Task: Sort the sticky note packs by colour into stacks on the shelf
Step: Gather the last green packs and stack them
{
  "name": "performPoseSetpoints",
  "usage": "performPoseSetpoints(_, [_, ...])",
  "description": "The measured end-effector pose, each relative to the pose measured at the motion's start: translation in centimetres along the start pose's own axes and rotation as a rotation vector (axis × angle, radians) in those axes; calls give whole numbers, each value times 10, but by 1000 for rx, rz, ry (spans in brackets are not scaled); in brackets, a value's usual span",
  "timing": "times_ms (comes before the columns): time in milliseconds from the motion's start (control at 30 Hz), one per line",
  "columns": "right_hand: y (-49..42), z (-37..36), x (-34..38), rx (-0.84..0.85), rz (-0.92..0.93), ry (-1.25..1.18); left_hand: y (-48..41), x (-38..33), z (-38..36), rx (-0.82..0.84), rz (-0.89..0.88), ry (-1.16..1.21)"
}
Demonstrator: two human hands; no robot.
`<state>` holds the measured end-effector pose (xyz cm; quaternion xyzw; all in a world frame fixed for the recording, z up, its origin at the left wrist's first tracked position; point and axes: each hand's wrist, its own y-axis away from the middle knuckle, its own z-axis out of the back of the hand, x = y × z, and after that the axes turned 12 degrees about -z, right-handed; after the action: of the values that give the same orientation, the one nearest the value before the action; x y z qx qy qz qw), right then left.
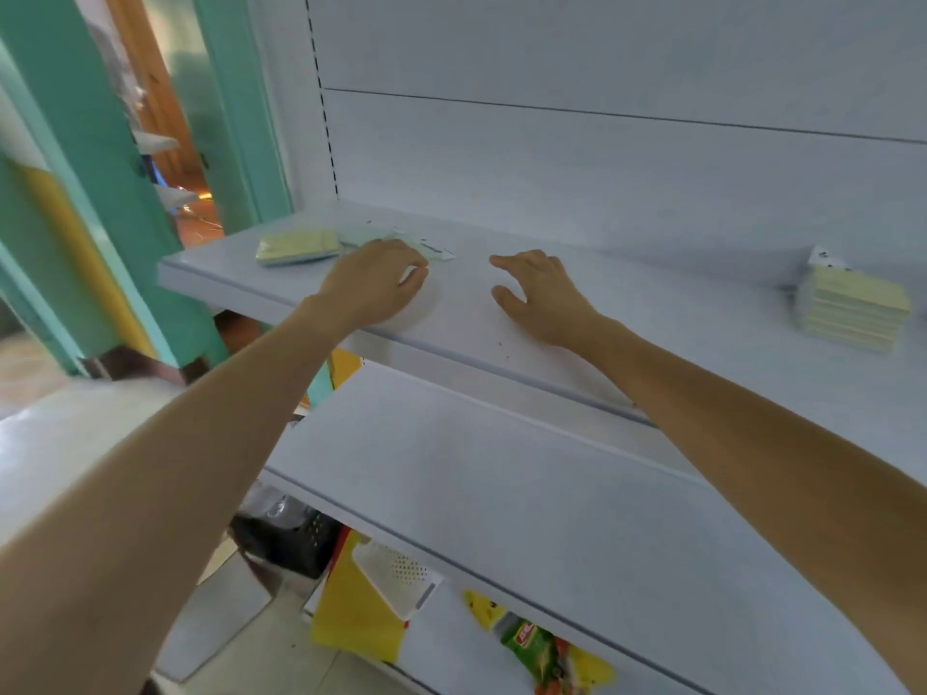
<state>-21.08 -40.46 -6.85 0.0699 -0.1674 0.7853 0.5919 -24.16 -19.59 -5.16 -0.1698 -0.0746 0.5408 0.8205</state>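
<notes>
Tidy stack of pale-yellow packs [855, 308]

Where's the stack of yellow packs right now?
In the head view, the stack of yellow packs stands at the far right of the upper shelf, well to the right of the right hand.
</notes>
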Motion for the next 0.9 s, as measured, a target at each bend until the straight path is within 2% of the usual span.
performPoseSetpoints(467, [-154, -54, 73, 91, -47, -63, -73, 170, -2, 35, 147, -2])
performPoseSetpoints(700, [-169, -61, 87, 228, -123, 7, -110, 203, -24, 300, 171, 122])
performPoseSetpoints(800, [-162, -49, 85, 304, -128, -27, -124, 207, -29, 339, 166, 154])
performPoseSetpoints(900, [-153, -37, 78, 299, -169, -94, -132, 211, -31, 334, 145, 220])
